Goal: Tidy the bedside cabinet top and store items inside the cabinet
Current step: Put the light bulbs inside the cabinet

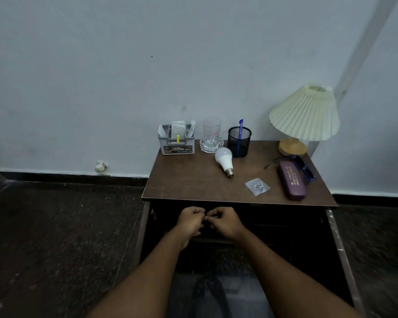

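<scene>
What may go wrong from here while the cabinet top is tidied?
The LED bulb lies on its side; a bump may roll it off the cabinet top.
The drinking glass stands on a cut-glass dish beside the mesh pen holder; lifting it carelessly may tip or chip it.

Cabinet top [193, 180]: brown wood-look board, smooth, matt with a dull sheen.
Organiser [177, 146]: grey moulded plastic, matt; paper slips inside.
Tumbler [211, 130]: clear glass, glossy, on a cut-glass dish [203, 145].
Pen cup [239, 143]: black metal mesh, matt.
Pen [240, 131]: blue plastic, shiny.
Bulb [223, 156]: white matt dome, bright metal cap.
Hook pad [257, 186]: clear plastic, glossy.
Glasses case [292, 180]: purple, smooth, low sheen, gilt lettering.
Lampshade [305, 113]: cream, pleated; cloth or paper, cannot tell.
Lamp base [292, 146]: pale wood, smooth.
Wall [124, 76]: painted, matt.
Floor [55, 226]: dark, speckled, rough-looking.
</scene>
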{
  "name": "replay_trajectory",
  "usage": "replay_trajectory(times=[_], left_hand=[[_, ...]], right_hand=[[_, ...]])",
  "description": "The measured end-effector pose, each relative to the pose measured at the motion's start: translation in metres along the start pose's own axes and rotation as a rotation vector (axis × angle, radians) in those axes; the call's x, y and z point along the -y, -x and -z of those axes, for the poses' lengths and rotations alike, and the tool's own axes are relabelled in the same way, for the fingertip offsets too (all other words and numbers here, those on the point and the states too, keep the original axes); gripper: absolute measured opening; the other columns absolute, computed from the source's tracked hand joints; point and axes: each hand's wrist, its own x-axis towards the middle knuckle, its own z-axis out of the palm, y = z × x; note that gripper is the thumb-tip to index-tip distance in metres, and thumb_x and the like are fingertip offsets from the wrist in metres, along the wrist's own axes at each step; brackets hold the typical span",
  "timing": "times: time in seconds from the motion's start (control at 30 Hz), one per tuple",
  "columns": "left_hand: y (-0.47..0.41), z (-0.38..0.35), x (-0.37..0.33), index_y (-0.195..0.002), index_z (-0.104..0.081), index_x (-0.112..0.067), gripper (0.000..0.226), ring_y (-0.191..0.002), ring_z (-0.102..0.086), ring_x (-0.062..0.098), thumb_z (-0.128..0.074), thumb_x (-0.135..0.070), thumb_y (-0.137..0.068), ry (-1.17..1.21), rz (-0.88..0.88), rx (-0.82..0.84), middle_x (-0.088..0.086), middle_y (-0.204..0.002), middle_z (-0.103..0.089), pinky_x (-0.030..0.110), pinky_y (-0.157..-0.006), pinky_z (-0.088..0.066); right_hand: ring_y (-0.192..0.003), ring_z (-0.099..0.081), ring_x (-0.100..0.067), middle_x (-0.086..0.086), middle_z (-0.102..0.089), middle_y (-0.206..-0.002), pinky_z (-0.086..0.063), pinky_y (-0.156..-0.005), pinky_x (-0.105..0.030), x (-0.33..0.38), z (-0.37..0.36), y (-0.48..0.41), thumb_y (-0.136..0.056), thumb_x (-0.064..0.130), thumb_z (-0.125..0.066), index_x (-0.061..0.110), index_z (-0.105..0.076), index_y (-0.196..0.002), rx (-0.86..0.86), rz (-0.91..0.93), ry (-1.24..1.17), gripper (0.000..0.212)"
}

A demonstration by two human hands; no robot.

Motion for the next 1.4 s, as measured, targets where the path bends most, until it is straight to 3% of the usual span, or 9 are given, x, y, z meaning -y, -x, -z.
replay_trajectory(times=[0.23,0.33,0.43,0.53,0.67,0.87,1.03,1.17,1.4], left_hand=[[0.025,-0.01,-0.018,-0.103,-0.068,-0.016,0.026,-0.074,-0.061,0.013,-0.046,-0.003,-0.099,0.122,-0.189,-0.111,0.003,-0.096,-0.071,0.025,-0.061,-0.048],[0.026,-0.014,-0.024,-0.095,-0.069,-0.021,0.027,-0.077,-0.065,0.012,-0.049,-0.002,-0.097,0.122,-0.294,-0.161,0.005,-0.099,-0.074,0.024,-0.063,-0.052],[0.02,-0.02,-0.03,-0.095,-0.072,-0.022,0.025,-0.081,-0.067,0.013,-0.054,-0.004,-0.095,0.124,-0.366,-0.184,0.003,-0.098,-0.075,0.035,-0.08,-0.058],[0.011,-0.028,-0.035,-0.098,-0.073,-0.023,0.027,-0.082,-0.065,0.011,-0.056,-0.003,-0.092,0.154,-0.416,-0.187,-0.004,-0.095,-0.073,0.033,-0.082,-0.056],[-0.01,-0.038,-0.039,-0.111,-0.069,-0.016,0.032,-0.089,-0.064,0.006,-0.053,0.004,-0.092,0.21,-0.439,-0.157,-0.004,-0.106,-0.071,0.022,-0.087,-0.05],[-0.051,-0.046,-0.051,-0.124,-0.064,-0.002,0.028,-0.104,-0.062,0.018,-0.056,0.001,-0.097,0.302,-0.361,-0.159,0.02,-0.124,-0.069,0.04,-0.107,-0.049],[-0.073,-0.052,-0.068,-0.133,-0.059,0.001,0.038,-0.106,-0.061,0.018,-0.058,0.004,-0.095,0.269,-0.33,-0.126,0.021,-0.13,-0.066,0.032,-0.096,-0.048],[-0.078,-0.05,-0.067,-0.14,-0.053,-0.001,0.047,-0.127,-0.061,0.032,-0.06,0.003,-0.094,0.273,-0.31,-0.122,0.018,-0.137,-0.061,0.045,-0.111,-0.048],[-0.071,-0.048,-0.061,-0.148,-0.045,-0.008,0.056,-0.093,-0.062,0.012,-0.058,0.002,-0.095,0.335,-0.311,-0.071,0.009,-0.147,-0.054,0.032,-0.086,-0.053]], right_hand=[[-0.066,-0.07,-0.011,0.003,-0.074,-0.07,-0.058,-0.07,-0.033,0.028,0.039,0.026,-0.081,0.024,-0.072,0.015,-0.074,-0.074,-0.256,0.149,0.022,0.011],[-0.069,-0.065,-0.002,0.01,-0.071,-0.072,-0.052,-0.073,-0.023,0.043,0.055,0.022,-0.085,0.021,-0.071,0.018,-0.072,-0.078,-0.401,0.233,0.045,0.008],[-0.073,-0.065,-0.008,0.008,-0.071,-0.079,-0.053,-0.077,-0.026,0.058,0.067,0.014,-0.085,0.016,-0.072,0.016,-0.072,-0.089,-0.488,0.265,0.072,0.004],[-0.078,-0.066,-0.015,0.003,-0.07,-0.086,-0.053,-0.079,-0.031,0.068,0.073,0.002,-0.083,0.015,-0.074,0.012,-0.071,-0.096,-0.541,0.264,0.089,0.014],[-0.09,-0.066,-0.017,-0.003,-0.072,-0.101,-0.047,-0.077,-0.025,0.078,0.076,-0.022,-0.08,0.019,-0.078,0.009,-0.067,-0.107,-0.558,0.245,0.128,0.031],[-0.099,-0.067,-0.024,-0.01,-0.071,-0.108,-0.051,-0.082,-0.032,0.081,0.07,-0.054,-0.078,0.023,-0.083,0.005,-0.063,-0.117,-0.552,0.227,0.178,0.047],[-0.095,-0.068,-0.025,-0.009,-0.073,-0.1,-0.041,-0.07,-0.025,0.074,0.066,-0.072,-0.082,0.024,-0.077,0.009,-0.071,-0.103,-0.583,0.138,0.237,0.026],[-0.09,-0.07,-0.024,-0.007,-0.076,-0.093,-0.042,-0.07,-0.023,0.071,0.064,-0.073,-0.084,0.022,-0.074,0.013,-0.077,-0.093,-0.575,0.148,0.27,0.012],[-0.098,-0.069,-0.025,-0.008,-0.076,-0.1,-0.054,-0.081,-0.032,0.068,0.06,-0.056,-0.087,0.021,-0.071,0.015,-0.077,-0.103,-0.462,0.158,0.312,0.019]])
